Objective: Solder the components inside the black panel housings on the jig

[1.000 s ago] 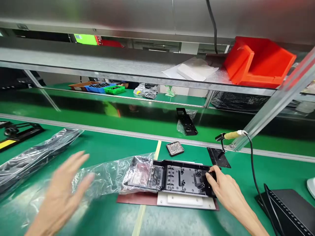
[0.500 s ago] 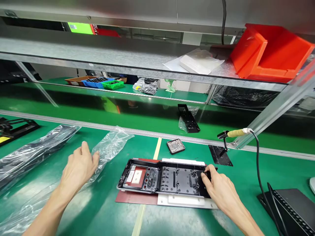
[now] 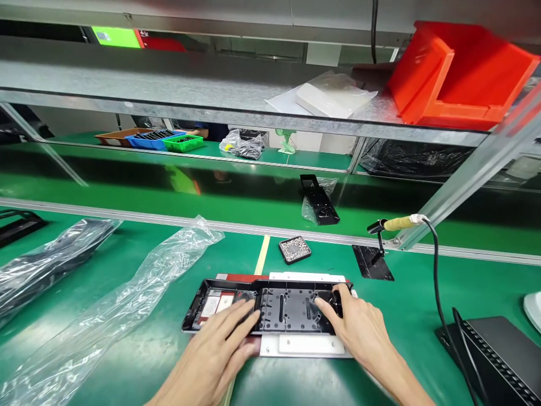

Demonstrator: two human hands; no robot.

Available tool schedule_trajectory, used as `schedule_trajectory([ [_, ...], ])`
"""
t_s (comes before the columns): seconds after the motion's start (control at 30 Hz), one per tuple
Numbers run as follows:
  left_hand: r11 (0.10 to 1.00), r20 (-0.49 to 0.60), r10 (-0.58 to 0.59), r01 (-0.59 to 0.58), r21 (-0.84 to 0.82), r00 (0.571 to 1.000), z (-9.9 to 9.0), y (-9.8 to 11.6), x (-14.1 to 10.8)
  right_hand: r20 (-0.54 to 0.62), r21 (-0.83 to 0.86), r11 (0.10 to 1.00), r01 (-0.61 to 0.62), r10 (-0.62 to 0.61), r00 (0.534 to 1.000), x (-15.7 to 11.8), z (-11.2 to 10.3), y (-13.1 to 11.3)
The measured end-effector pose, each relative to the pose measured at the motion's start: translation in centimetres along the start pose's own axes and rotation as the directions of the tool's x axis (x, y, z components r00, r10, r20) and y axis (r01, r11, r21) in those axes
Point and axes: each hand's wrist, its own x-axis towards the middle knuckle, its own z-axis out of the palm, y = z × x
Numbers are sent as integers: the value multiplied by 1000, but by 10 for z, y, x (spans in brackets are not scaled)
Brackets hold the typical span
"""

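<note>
A long black plastic housing (image 3: 291, 307) lies open side up on a fixture with a white plate (image 3: 302, 345) and dark red parts. My left hand (image 3: 220, 344) rests over the housing's left section, fingers stretched out and touching it, thumb at the near edge. At the right end my right hand (image 3: 359, 324) is closed on the housing, thumb inside and fingers around the far corner. Part of the left section is hidden under my left fingers. Just beyond the housing sits a small black tray of tiny metal parts (image 3: 295, 249).
Clear plastic wrap (image 3: 139, 293) and a wrapped dark part (image 3: 54, 259) lie at left. A black panel (image 3: 320, 200) is behind the rail. At right are a yellow-wrapped tool (image 3: 397, 224) with its cable, and a black slotted part (image 3: 494, 355). A red bin (image 3: 460, 79) stands on the shelf.
My left hand has moved right, from beside the plastic wrap onto the housing. The housing sits slightly differently on the fixture, with my right hand still at its right end.
</note>
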Motion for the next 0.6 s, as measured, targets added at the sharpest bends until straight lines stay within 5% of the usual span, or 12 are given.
schedule_trajectory([
  [0.1, 999, 16, 36, -36, -25, 999, 5, 0, 4, -153, 13, 995, 102, -98, 983, -7, 7, 9],
  [0.17, 997, 48, -29, 32, -70, 998, 2, -6, 15, -325, 9, 986, 167, -155, 933, -12, 10, 16],
  [0.33, 955, 243, -213, 254, -152, 946, 0, -22, 93, -598, 92, 944, 315, -201, 776, -17, 12, 29],
  [0.47, 953, 299, -183, 243, -180, 937, 37, -39, 169, -645, 169, 897, 408, -213, 734, -17, 14, 34],
  [0.6, 962, 310, -150, 210, -172, 939, 87, -52, 214, -643, 209, 876, 436, -213, 736, -15, 17, 40],
])
